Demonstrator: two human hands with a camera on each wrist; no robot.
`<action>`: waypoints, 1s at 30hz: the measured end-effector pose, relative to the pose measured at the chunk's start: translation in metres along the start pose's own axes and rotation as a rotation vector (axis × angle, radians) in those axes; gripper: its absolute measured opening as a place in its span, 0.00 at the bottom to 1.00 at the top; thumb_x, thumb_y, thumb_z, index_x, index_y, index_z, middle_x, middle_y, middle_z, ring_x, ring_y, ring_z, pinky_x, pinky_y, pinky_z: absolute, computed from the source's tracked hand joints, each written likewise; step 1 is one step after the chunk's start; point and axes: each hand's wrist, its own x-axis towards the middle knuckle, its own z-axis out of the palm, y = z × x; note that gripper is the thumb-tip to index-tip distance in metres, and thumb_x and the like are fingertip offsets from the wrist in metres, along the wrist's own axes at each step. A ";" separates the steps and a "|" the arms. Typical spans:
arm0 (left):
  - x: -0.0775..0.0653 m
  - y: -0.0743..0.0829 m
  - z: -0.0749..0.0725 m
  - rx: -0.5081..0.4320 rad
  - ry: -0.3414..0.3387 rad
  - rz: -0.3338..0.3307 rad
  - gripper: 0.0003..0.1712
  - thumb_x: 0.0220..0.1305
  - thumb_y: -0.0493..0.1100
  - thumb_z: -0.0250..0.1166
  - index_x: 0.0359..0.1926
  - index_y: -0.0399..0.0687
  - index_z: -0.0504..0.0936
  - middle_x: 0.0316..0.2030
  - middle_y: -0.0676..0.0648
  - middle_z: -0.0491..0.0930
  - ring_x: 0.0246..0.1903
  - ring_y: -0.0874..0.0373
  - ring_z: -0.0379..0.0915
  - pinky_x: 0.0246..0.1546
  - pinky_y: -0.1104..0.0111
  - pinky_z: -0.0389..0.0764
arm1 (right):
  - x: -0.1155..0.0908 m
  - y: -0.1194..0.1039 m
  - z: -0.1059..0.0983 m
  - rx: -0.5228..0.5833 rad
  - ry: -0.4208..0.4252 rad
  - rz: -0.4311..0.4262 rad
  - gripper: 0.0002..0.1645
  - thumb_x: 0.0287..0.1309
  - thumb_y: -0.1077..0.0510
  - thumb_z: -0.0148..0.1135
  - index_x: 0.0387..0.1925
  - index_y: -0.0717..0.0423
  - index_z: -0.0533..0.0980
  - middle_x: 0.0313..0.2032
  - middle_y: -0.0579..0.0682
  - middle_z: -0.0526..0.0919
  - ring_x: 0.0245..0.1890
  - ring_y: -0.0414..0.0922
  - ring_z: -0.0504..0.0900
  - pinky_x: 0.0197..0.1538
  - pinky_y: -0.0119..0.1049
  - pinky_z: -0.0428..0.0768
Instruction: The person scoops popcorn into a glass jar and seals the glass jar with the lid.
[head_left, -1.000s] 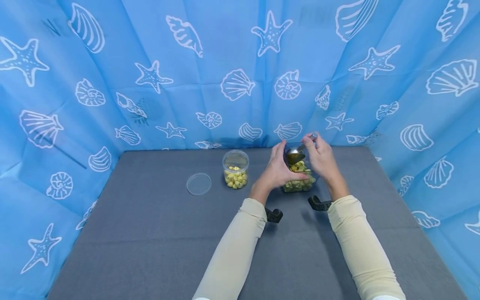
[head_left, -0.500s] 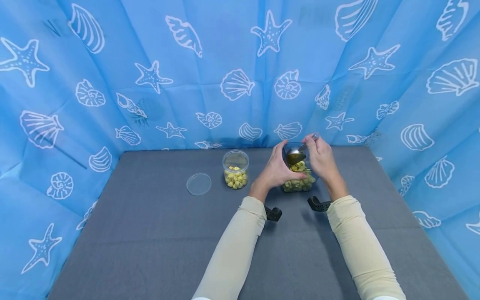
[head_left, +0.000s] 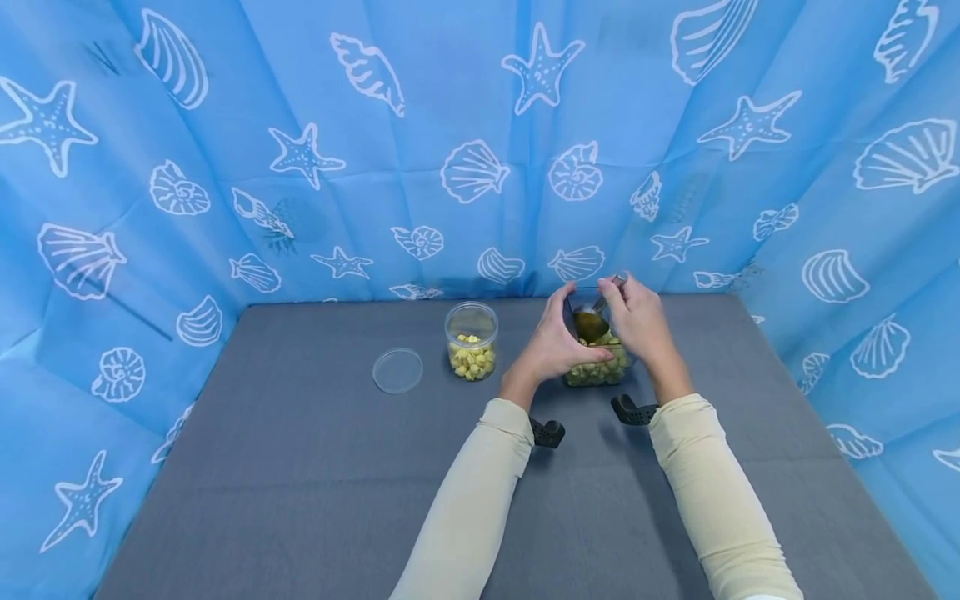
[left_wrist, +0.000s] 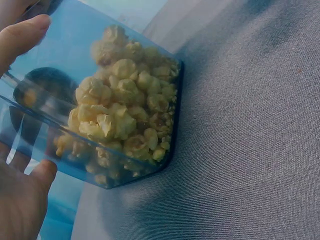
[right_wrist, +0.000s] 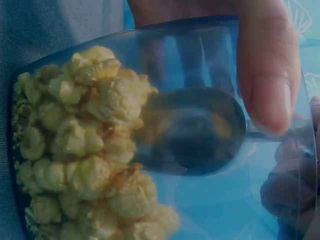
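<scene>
My left hand (head_left: 551, 346) grips a clear square container (left_wrist: 75, 22) from its left side, thumb along the front rim and fingers behind. Popcorn (left_wrist: 125, 107) fills roughly its lower half, and the container stands on the table. Between the thumb and fingers of my right hand (head_left: 641, 321) is the handle of a metal spoon (head_left: 591, 326). The spoon's bowl is inside the container, its tip right at the top of the popcorn. In the right wrist view a thumb (right_wrist: 270, 95) covers part of the container's rim.
Left of the container stands a round clear jar (head_left: 472, 321), without a lid and partly filled with popcorn. A round clear lid (head_left: 397, 371) lies flat left of the jar. A blue shell-print curtain (head_left: 480, 100) hangs behind and beside the grey table (head_left: 322, 500).
My right hand has moved slightly left and lower, bringing the spoon's bowl down to the popcorn. My left hand and the container have stayed in place.
</scene>
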 end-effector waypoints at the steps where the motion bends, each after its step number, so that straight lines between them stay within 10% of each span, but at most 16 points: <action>1: 0.000 0.000 0.000 -0.005 0.003 0.000 0.71 0.49 0.53 0.82 0.82 0.62 0.42 0.80 0.48 0.49 0.78 0.48 0.53 0.73 0.48 0.67 | 0.000 0.000 0.000 0.003 0.001 0.002 0.29 0.81 0.42 0.40 0.45 0.63 0.74 0.31 0.57 0.74 0.28 0.52 0.69 0.35 0.43 0.68; 8: 0.000 0.000 0.000 -0.022 0.013 -0.008 0.72 0.48 0.53 0.83 0.82 0.64 0.42 0.80 0.49 0.49 0.78 0.49 0.53 0.74 0.49 0.66 | 0.001 -0.003 -0.003 0.030 0.001 0.078 0.34 0.81 0.38 0.34 0.47 0.62 0.76 0.41 0.65 0.81 0.42 0.60 0.78 0.46 0.54 0.73; 15: -0.001 -0.001 0.001 -0.046 -0.009 -0.016 0.71 0.49 0.54 0.82 0.82 0.65 0.42 0.80 0.48 0.48 0.78 0.48 0.53 0.73 0.47 0.66 | 0.000 -0.004 -0.003 -0.025 -0.041 0.054 0.33 0.79 0.36 0.38 0.42 0.59 0.76 0.25 0.55 0.71 0.22 0.50 0.67 0.30 0.42 0.67; 30: 0.000 -0.001 0.002 -0.056 0.007 -0.006 0.72 0.48 0.50 0.84 0.82 0.63 0.43 0.80 0.48 0.49 0.78 0.48 0.52 0.74 0.48 0.64 | 0.003 -0.002 -0.005 0.006 -0.018 0.109 0.34 0.78 0.34 0.39 0.39 0.57 0.78 0.23 0.54 0.74 0.20 0.48 0.68 0.29 0.41 0.68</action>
